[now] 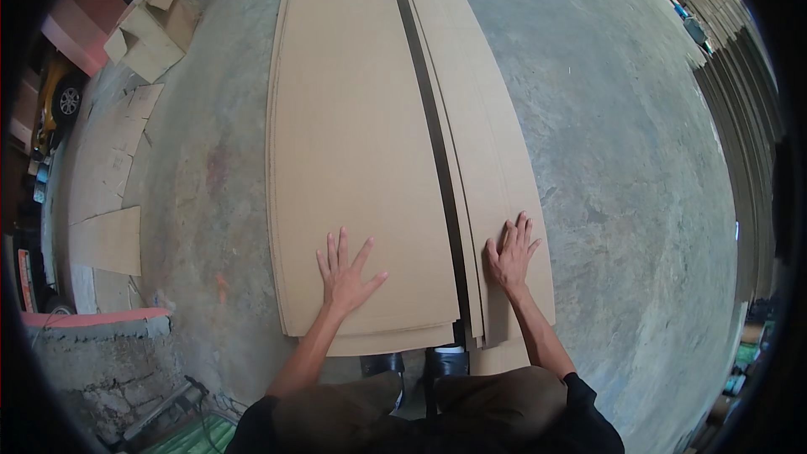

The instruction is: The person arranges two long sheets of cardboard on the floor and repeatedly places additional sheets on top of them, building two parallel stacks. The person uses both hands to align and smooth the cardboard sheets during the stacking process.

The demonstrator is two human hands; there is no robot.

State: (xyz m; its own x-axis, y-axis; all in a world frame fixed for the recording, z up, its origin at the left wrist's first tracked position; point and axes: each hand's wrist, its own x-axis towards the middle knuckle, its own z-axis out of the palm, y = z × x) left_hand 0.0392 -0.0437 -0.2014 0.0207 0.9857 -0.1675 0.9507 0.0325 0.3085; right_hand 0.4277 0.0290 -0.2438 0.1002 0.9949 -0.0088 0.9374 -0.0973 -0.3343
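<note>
A long, wide sheet of brown cardboard (361,134) stretches away from me, with another sheet's edge showing under its near end. Flat on its near part lies my left hand (344,279), fingers spread. To the right runs a narrower cardboard strip (483,134), parted from the wide sheet by a dark, slanting gap. My right hand (512,261) rests on this strip near its close end, its fingers stretched out and slightly bent. Neither hand grips anything.
Stacked flat cardboard (740,143) lines the right side. At the left are an open cardboard box (155,29), flattened cardboard pieces (105,240) and a yellow vehicle (60,97). A low rough wall (109,370) stands at the lower left. Grey concrete floor (622,160) surrounds the sheets.
</note>
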